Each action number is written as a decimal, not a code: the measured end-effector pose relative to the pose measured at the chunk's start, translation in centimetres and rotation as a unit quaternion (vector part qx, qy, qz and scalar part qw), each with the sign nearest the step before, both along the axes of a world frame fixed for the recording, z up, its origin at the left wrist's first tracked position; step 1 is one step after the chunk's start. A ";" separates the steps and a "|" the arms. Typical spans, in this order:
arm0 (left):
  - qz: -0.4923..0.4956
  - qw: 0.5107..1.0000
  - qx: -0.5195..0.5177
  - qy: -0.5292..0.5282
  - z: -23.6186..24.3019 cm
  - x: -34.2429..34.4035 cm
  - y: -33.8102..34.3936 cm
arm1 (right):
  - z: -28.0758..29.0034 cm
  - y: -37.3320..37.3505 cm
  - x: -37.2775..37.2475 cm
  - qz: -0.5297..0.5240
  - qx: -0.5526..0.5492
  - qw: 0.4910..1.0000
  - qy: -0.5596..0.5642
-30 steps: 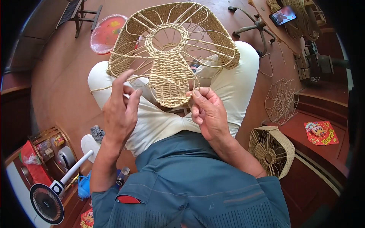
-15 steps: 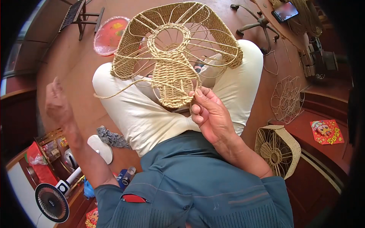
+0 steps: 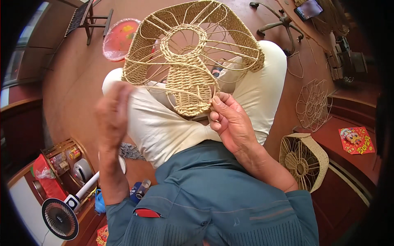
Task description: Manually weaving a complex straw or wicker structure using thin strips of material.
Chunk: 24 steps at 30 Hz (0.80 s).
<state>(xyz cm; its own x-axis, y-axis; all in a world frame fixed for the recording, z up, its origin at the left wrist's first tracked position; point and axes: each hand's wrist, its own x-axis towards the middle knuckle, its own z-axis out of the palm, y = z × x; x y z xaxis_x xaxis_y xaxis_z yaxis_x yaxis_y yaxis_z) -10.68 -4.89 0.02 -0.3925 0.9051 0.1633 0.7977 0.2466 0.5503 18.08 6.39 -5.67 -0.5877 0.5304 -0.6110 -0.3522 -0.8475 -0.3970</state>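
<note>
A half-woven straw basket (image 3: 191, 78) rests across my lap, its wire frame partly covered with braided cord. A narrow woven panel with a round ring at its far end points toward me. At that panel's near right edge, my right hand (image 3: 232, 121) pinches the rim between thumb and fingers. My left hand (image 3: 113, 117) is raised over my left thigh, smeared by motion. A loose straw cord (image 3: 164, 89) runs left from the panel toward its fingertips; whether the fingers grip it does not show.
On the right stand a smaller woven basket (image 3: 301, 164) and a bare wire frame (image 3: 313, 105). A white fan (image 3: 60, 218) is at lower left, near a shelf of goods. Beyond my knees are a red plastic-covered basin (image 3: 120, 39) and a wheeled chair base (image 3: 280, 27).
My left hand has swung right, from out at the far left to over my left thigh near the loose cord. My right hand keeps its pinch on the basket's panel.
</note>
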 end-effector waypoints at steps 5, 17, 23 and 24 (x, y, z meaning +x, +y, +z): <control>0.210 0.855 -0.024 0.474 5.0 -4.9 1.7 | 0.1 -0.2 -0.3 -0.020 -0.005 1.000 -0.011; -0.137 0.980 0.086 -0.115 -2.1 10.7 5.5 | 0.9 -0.6 -0.3 -0.006 0.048 0.998 -0.049; -0.175 0.963 0.056 0.195 -1.6 12.7 6.2 | 0.5 -0.5 -0.4 -0.007 0.072 0.997 -0.032; -0.176 0.961 0.027 0.213 -1.7 13.2 6.2 | 0.4 -0.5 -0.3 -0.008 0.079 0.996 -0.036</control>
